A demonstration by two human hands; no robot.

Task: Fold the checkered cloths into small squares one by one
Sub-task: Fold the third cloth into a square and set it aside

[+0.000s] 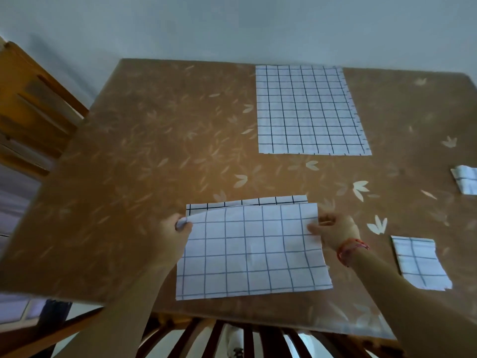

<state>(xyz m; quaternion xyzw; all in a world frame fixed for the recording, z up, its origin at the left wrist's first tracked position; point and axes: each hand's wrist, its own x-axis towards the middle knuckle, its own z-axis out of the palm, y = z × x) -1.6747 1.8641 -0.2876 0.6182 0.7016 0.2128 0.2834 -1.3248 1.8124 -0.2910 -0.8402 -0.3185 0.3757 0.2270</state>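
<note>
Left hand [178, 226] pinches the upper-left corner of the checkered cloth [253, 254] that lies in front of the person, its fingers curled round the fabric so that the corner bunches between them. Right hand [333, 228] grasps the upper-right corner of the same layer, with the thumb on top of the cloth and the other fingers curled beyond its edge. A red bracelet [352, 250] circles that wrist. Between the two hands the top layer is doubled over toward the far side and shows paler grid lines. Its far edge stops just short of the layer beneath, which shows as a strip of darker lines along the far side. The left corner is lifted a little off that lower layer, while the rest of the cloth lies flat on the table [154, 151], close to its near edge. Just right of the right forearm a folded cloth [420, 262] rests on the table as a small square. A second folded cloth [467, 179] lies farther back, cut off by the right edge of the view. Well apart from both hands, on the far side of the table, a spread cloth [307, 109] lies open and flat. The table cover is brown with a pale leaf pattern. A wooden chair [31, 107] stands at the left, and a slatted chair back [232, 337] shows below the near edge.
</note>
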